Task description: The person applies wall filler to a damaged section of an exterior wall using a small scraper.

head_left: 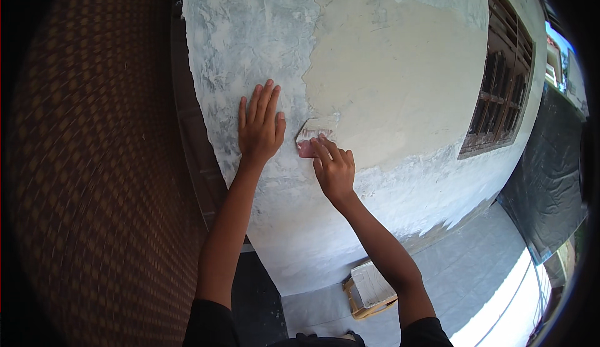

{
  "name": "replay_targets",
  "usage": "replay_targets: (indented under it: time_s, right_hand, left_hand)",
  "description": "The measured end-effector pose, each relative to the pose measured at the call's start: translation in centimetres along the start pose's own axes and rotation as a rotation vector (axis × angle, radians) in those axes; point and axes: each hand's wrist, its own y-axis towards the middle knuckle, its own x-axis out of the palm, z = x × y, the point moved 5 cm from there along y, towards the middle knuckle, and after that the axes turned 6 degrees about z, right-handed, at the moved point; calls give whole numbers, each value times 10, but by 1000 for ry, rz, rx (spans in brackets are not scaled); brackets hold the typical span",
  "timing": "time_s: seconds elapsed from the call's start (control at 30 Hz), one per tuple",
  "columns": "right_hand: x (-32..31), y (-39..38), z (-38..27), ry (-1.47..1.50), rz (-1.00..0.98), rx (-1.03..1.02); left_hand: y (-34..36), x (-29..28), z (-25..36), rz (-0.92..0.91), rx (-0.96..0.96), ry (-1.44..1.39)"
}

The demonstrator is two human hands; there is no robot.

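The left hand (259, 128) lies open, fingers extended, against the mottled grey-white wall (240, 41), while at its four o'clock the right hand (335, 171) grips a flat, pinkish, paste-smeared scraper (306, 149) pressed to that wall, with a smooth cream plaster patch (400, 78) toward the scraper's two o'clock.

Left sleeve (209, 325) and right sleeve (427, 333): black, short, ending above elbows. Forearms (228, 241) slim, bare. Left grip (259, 128), right grip (334, 166) likewise bare.

Matt, patchily rough plastered wall (375, 91)
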Motion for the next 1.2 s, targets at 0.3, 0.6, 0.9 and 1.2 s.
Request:
replay_targets:
  time_s: [0.3,0.6,0.9,1.2]
  right_hand:
    - [7,-17,-12,-30,-133,41]
    - [17,-46,-20,-64,-142,-17]
    - [24,-82,-17,-161,-192,-265]
    - [7,-167,-12,-33,-459,-397]
  left_hand:
    - [-1,1,1,6,-2,14]
    - [-2,2,0,-2,-4,-26]
    - [-1,1,2,-8,-17,-10]
    - [-8,5,3,-11,-5,42]
